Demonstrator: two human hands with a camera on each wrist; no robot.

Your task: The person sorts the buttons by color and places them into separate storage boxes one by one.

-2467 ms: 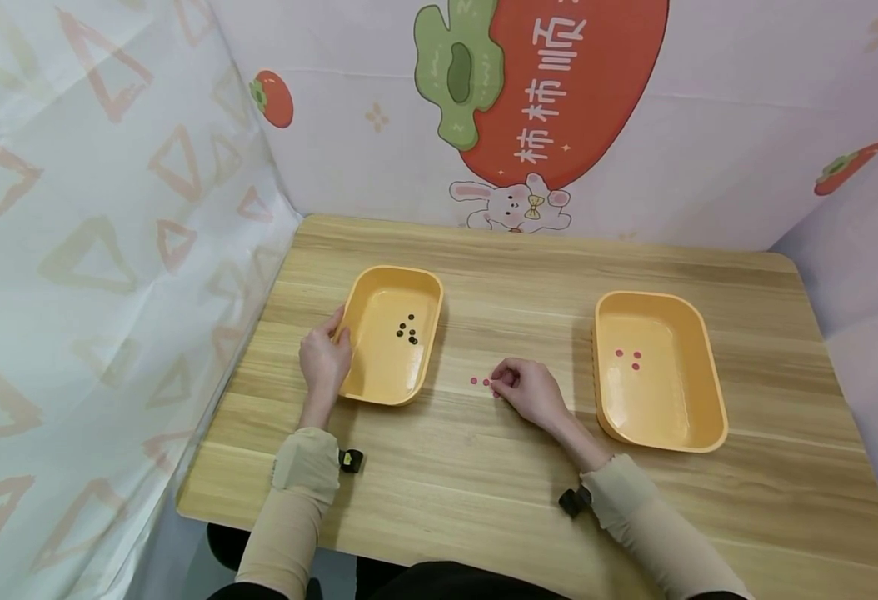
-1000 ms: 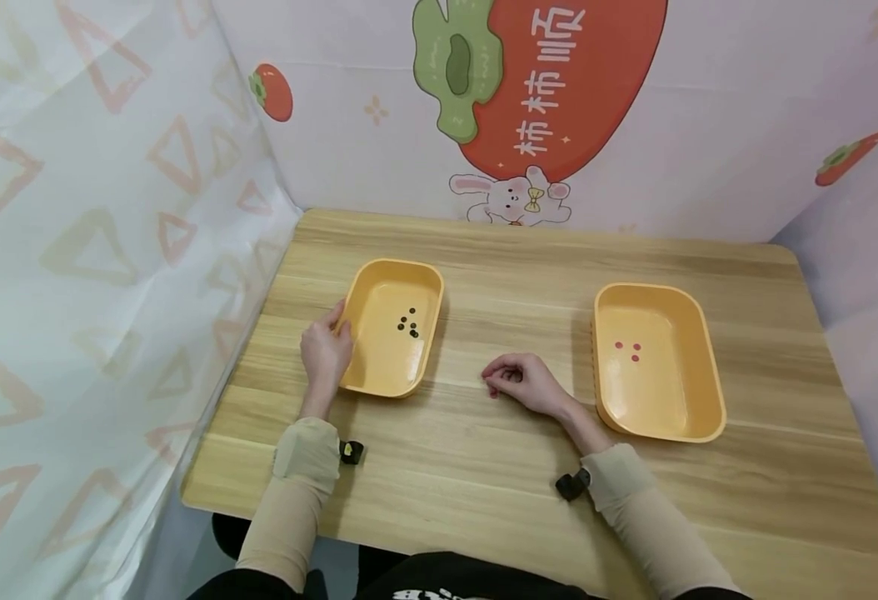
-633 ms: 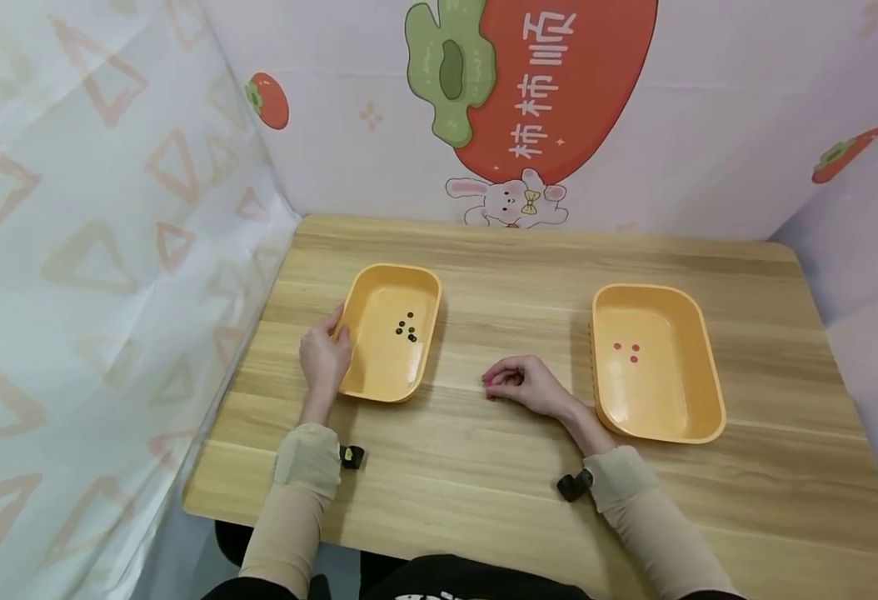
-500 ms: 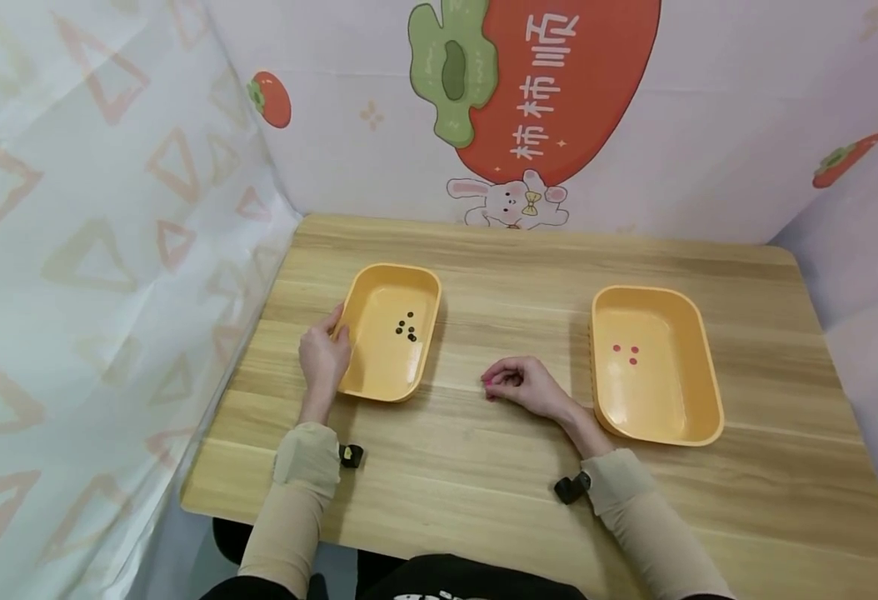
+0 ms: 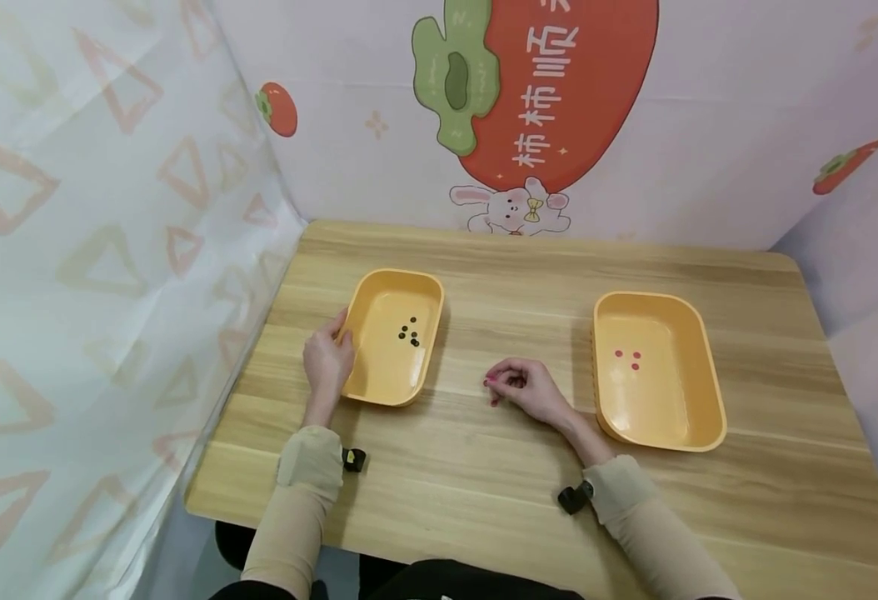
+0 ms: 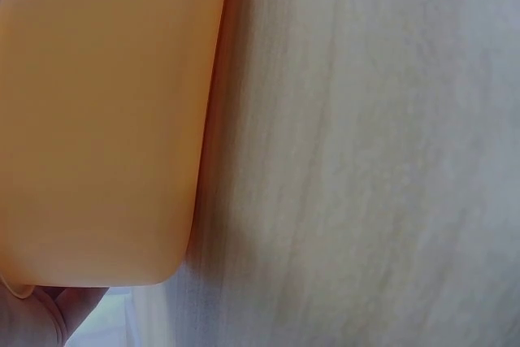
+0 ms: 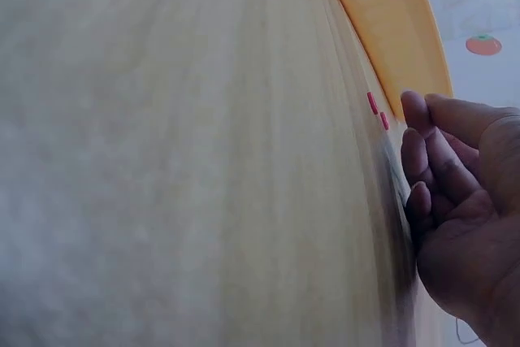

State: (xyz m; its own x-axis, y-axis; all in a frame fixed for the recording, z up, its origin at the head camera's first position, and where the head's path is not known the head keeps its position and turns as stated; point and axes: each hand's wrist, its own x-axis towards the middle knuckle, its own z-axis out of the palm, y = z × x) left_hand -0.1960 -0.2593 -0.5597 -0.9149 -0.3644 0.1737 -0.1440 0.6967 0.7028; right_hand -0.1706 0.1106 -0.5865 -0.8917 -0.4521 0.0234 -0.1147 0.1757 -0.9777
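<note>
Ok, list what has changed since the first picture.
The right hand crept slightly left over the pink beads on the table; two lie loose by its curled fingertips, and whether it pinches any cannot be told. Unchanged: the left hand holds the left tray by its rim, dark beads inside; the right tray keeps its three beads.

Two trays (image 5: 390, 279) (image 5: 660, 302) (yellow), five dark beads (image 5: 410, 332), five pink (image 5: 628, 358).
</note>
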